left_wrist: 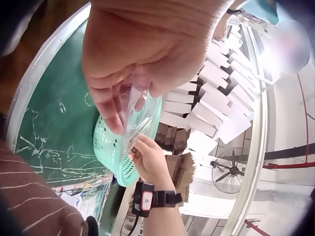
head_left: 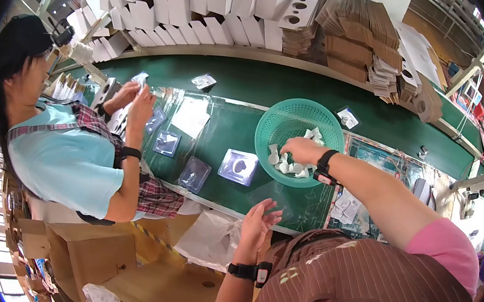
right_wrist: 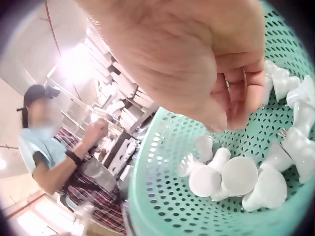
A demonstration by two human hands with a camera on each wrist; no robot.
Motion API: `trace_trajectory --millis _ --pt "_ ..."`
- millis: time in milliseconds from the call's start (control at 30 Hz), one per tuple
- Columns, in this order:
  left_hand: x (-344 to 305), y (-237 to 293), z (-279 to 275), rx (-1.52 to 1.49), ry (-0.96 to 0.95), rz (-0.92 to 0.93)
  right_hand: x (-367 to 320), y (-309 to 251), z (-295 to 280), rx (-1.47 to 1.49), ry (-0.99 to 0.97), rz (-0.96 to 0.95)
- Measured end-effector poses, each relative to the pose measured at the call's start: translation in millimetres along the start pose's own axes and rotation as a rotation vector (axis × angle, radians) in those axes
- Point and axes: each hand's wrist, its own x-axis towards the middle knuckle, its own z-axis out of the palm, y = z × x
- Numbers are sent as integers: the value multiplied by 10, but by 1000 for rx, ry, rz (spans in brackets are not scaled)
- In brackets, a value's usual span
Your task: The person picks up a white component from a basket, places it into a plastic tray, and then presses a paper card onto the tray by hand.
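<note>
My right hand reaches into a green perforated basket with its fingers bent downward. In the right wrist view the thumb and fingertips of this hand come near each other, with no piece visible between them. Below lie several white flared pieces with round ends, and more white pieces lie along the basket's side. My left hand is near the table's front edge. Between its thumb and fingers it holds a thin clear plastic piece, best seen in the left wrist view.
Left of the basket lies a clear package with a white ring, beside darker clear packages. Another person works at the left. Stacked cardboard and white boxes line the back. An open carton stands below the table.
</note>
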Motion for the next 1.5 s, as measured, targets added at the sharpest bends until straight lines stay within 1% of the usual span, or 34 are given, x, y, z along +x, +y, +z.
trace_trajectory --millis 33,100,167,233,267,333,367,400,433,467,500,533,567,600,633,700,733,833,867,933,967,1000,1100,1133,1200,1233,1267,1333,1367,1433,1467,1500 --pt "3 21 -51 -9 -1 -18 42 -68 -12 -39 -77 19" --pt "-8 54 -155 -63 -27 -8 71 -124 -34 -109 -61 -16" --pt "-20 105 -189 -69 -3 -11 141 -134 -60 -154 -69 -46" --pt "-40 163 -189 -67 16 -13 106 -154 -159 -193 -150 57" --pt "-37 185 -168 -31 44 9 34 -184 -229 -192 -151 66" --pt "-20 227 -46 6 59 25 -239 -365 -472 143 46 198" --pt "-8 247 81 6 79 82 -399 -474 -577 269 77 182" --pt "14 247 205 7 101 138 -565 -589 -640 271 77 192" --pt "68 236 321 11 98 133 -713 -710 -679 307 131 126" --pt "130 221 447 -52 25 134 -838 -811 -680 345 187 60" --pt "173 210 554 -112 -51 132 -945 -896 -654 352 196 69" --pt "199 198 654 -102 -59 121 -1050 -965 -628 228 255 34" --pt "220 181 759 -152 -124 81 -1151 -1004 -610 102 313 4" --pt "235 148 845 -201 -190 36 -1252 -1018 -593 104 322 25" --pt "244 97 895 -216 -226 7 -1354 -1034 -570 103 385 22" --pt "239 20 953 -217 -256 -18 -1527 -1036 -597 124 498 -2" --pt "224 -13 978 -231 -271 -31 -1627 -1016 -609 126 509 9" --pt "170 -54 1048 -181 -305 -13 -1939 -933 -704 329 496 89" --pt "144 -55 1081 -177 -307 -13 -2033 -864 -674 330 500 89" --pt "79 -58 1139 -141 -287 -17 -2202 -722 -591 440 516 296" --pt "61 -84 1151 -139 -285 -13 -2262 -693 -583 504 545 311" --pt "51 -120 1171 -130 -271 4 -2292 -704 -589 506 546 306" --pt "66 -274 1226 -140 -267 16 -2288 -811 -612 336 560 81" --pt "71 -326 1257 -159 -277 12 -2243 -826 -591 336 563 81" --pt "51 -399 1339 -123 -260 24 -2122 -805 -485 159 514 67" --pt "44 -422 1366 -92 -240 35 -2088 -778 -452 134 505 99" --pt "56 -441 1370 -92 -237 42 -2070 -742 -417 135 505 91" --pt "95 -469 1362 -121 -245 78 -2030 -677 -358 330 526 165" --pt "95 -485 1367 -129 -240 82 -2024 -639 -343 328 518 159" --pt "78 -502 1395 -102 -323 164 -2021 -551 -342 871 272 399" --pt "82 -517 1392 -108 -317 165 -2021 -524 -364 870 264 399" --pt "87 -528 1384 -109 -328 163 -2021 -507 -399 1186 167 496"
